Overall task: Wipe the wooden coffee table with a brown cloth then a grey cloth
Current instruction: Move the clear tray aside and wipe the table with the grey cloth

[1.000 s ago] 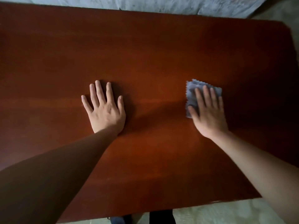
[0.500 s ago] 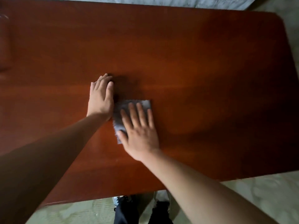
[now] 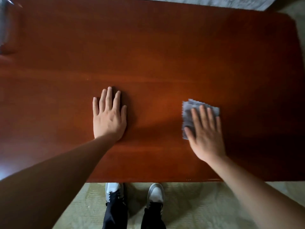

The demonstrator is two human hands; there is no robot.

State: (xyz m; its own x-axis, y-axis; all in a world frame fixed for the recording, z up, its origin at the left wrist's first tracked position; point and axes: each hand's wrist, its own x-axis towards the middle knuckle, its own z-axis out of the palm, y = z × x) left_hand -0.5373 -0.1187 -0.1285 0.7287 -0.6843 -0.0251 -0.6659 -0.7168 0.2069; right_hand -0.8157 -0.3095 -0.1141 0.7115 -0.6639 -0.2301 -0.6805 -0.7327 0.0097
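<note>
The wooden coffee table [image 3: 165,55] is filling most of the view, its reddish-brown top showing bare around both hands. The left hand [image 3: 109,119] is lying flat on the surface, palm down, fingers extended and close together, gripping nothing. The right hand [image 3: 205,133] is pressing flat on the grey cloth [image 3: 189,113], fingers spread and extended rather than curled; its outline is appearing blurred. The cloth is sitting on the right half of the tabletop, well apart from the left hand, folded or bunched, with its pinked edge and far corners showing past the fingertips and thumb; the rest is hidden under the palm. At the top left edge a pale, blurred object [image 3: 6,25] is showing; what it is cannot be told. Beyond the far edge a light fabric [image 3: 214,1] is lying. Below the near edge, two shoes [image 3: 155,194] and dark trouser legs [image 3: 115,214] are standing on a pale green mat [image 3: 189,205], just beside the table
</note>
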